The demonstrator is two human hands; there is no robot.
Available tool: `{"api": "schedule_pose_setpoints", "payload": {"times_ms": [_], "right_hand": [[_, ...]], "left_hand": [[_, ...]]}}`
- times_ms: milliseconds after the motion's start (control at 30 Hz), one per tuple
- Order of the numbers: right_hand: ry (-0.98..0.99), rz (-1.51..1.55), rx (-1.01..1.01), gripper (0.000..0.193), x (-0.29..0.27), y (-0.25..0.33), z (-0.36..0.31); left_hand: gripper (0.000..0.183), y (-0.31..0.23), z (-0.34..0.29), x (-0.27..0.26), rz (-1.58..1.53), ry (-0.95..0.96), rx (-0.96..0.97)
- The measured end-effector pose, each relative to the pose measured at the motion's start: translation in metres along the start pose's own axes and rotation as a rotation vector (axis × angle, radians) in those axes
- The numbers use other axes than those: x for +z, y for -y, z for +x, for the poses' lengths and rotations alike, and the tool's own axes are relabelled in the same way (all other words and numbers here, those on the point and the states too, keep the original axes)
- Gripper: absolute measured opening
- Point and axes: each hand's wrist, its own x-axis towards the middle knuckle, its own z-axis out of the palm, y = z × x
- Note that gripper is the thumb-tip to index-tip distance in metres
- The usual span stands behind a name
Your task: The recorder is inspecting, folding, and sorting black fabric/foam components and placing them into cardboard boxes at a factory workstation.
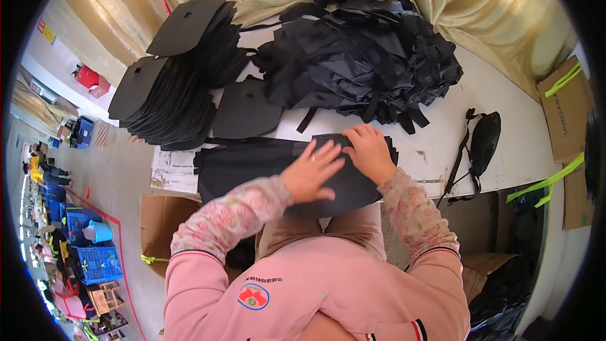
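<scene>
In front of me, black fabric pieces (252, 161) lie stacked along the table's front edge. A smooth black panel (341, 192) with a rounded near edge lies on their right part and overhangs the table toward my lap. My left hand (314, 172) is spread over the panel and the fabric beside it, with fingers apart and a ring on one finger. At the panel's far right corner my right hand (371, 155) has its fingers at the far edge and its thumb on top. The undersides of its fingertips are hidden.
Tall stacks of black panels (167, 91) stand at the far left of the white table (420, 155). Behind lies a large heap of black strapped pieces (372, 57). A black waist pouch (485, 144) rests at right. An open carton (165, 221) stands below the table's left end.
</scene>
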Motion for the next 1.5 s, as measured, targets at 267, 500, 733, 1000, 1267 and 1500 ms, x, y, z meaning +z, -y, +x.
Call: {"api": "schedule_pose_setpoints", "payload": {"times_ms": [267,500,733,1000,1267,1500], "right_hand": [[-0.128,0.101,0.397,0.027,0.031,-0.106,0.066],[0.045,-0.207,0.336,0.033,0.045,-0.078,0.094],[-0.165,0.055,0.247,0.021,0.012,-0.046,0.096],[-0.255,0.908,0.103,0.025,-0.083,0.003,0.11],[-0.286,1.257,0.037,0.018,-0.15,0.057,0.114],[-0.263,1.358,-0.033,0.016,-0.154,0.07,0.107]], "left_hand": [[0.079,-0.008,-0.026,0.055,-0.031,0.097,-0.026],[0.032,-0.138,-0.047,-0.125,-1.274,0.094,1.057],[0.059,-0.172,-0.025,-0.144,-1.546,0.288,1.12],[0.065,-0.171,-0.02,-0.164,-1.441,0.479,1.12],[0.069,-0.183,-0.012,-0.197,-1.205,0.71,1.131],[0.073,-0.197,-0.021,-0.193,-1.39,0.545,1.121]]}}
